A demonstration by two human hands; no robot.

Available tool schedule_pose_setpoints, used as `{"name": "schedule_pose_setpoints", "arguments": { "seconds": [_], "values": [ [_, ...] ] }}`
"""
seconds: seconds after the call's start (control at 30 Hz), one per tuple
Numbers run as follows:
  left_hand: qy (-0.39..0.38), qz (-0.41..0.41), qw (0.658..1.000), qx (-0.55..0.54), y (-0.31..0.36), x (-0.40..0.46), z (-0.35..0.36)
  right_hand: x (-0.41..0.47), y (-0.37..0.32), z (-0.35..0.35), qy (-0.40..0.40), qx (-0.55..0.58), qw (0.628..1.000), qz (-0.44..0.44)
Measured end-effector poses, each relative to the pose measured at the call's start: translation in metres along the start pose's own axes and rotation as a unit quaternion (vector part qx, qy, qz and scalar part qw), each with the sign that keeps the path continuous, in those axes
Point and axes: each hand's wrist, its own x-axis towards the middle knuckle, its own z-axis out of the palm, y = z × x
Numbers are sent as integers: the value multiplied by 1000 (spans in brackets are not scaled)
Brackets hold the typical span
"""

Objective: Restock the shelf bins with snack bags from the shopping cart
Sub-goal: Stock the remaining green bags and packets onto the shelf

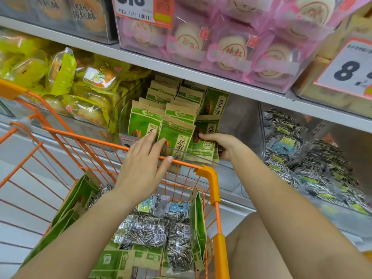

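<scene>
Green and tan sunflower-seed bags (177,135) stand in rows inside a clear shelf bin (237,125) at the middle of the view. My right hand (218,144) grips the rightmost front bag (207,127) in that bin, thumb across its face. My left hand (144,160) is stretched out with straight fingers, touching the front bags over the bin's front lip. The orange shopping cart (209,176) sits below, holding more green bags (120,260) and clear packs of striped seeds (149,232).
A bin of yellow pastry packs (80,87) is to the left, a bin of small striped-seed packets (306,156) to the right. Above, pink boxed cakes (231,47) and price tags (348,67) fill the upper shelf. My knee (251,244) is beside the cart.
</scene>
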Motion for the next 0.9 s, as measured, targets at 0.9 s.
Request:
{"name": "schedule_pose_setpoints", "arguments": {
  "seconds": [0.9],
  "values": [
    [-4, 1, 1000, -5, 2, 0, -5, 8, 2, -2, 1, 33, 999, 3]
  ]
}}
